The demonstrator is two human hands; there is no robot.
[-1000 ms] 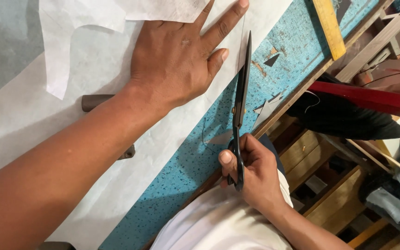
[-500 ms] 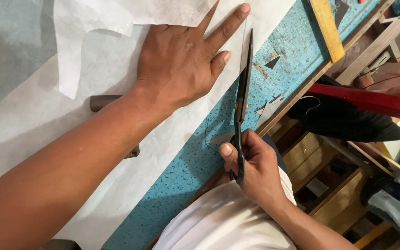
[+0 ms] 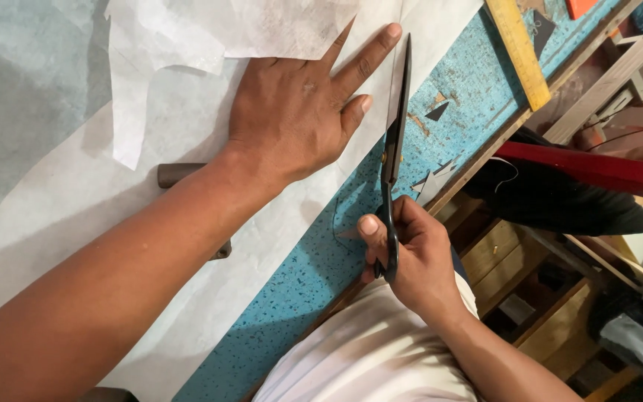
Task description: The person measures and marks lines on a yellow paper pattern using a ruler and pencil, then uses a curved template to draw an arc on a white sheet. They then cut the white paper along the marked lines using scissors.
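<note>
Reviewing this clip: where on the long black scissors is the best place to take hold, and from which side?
Grip the long black scissors by the looped handles at the end nearest the person's body, coming from below the blades, as the right hand does now. The blades point away along the white fabric sheet, close to the left hand pressed flat on it, so that end looks unsafe.

Scissors (image 3: 394, 141) showing black; paper (image 3: 61, 201) looking white; tabletop (image 3: 478, 82) showing turquoise w/ dark speckles; ruler (image 3: 519, 52) yellow; bar (image 3: 597, 167) at rt glowing red.
</note>
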